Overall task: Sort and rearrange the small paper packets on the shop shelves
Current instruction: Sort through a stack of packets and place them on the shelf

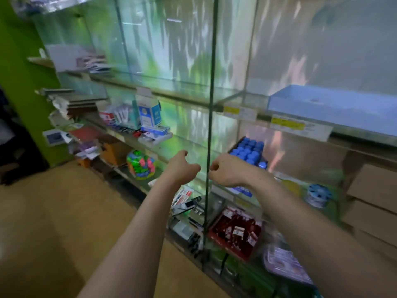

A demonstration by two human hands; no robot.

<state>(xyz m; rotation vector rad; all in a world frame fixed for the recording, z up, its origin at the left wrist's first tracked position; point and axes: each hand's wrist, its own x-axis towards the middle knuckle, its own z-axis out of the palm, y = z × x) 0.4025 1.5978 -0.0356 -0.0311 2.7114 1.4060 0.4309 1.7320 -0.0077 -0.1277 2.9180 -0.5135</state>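
Note:
Both my arms reach toward the dark vertical edge of a glass door (208, 130) on the shelf cabinet. My left hand (182, 167) hovers just left of that edge with its fingers curled and nothing visible in them. On the other side, my right hand (225, 172) has curled fingers that seem to pinch the edge. Below the hands, small paper packets (238, 231) with white labels fill a red tray (217, 238). More flat packets (184, 195) lie loose to the left of the tray. The view is motion-blurred.
A tray of blue-capped bottles (249, 150) stands behind my right hand. To the left are a jar of coloured pieces (140, 165) and a blue-and-white box (149, 116). A blue tray (335, 106) sits upper right, cardboard boxes (376, 190) far right, and purple packs (285, 264) bottom right.

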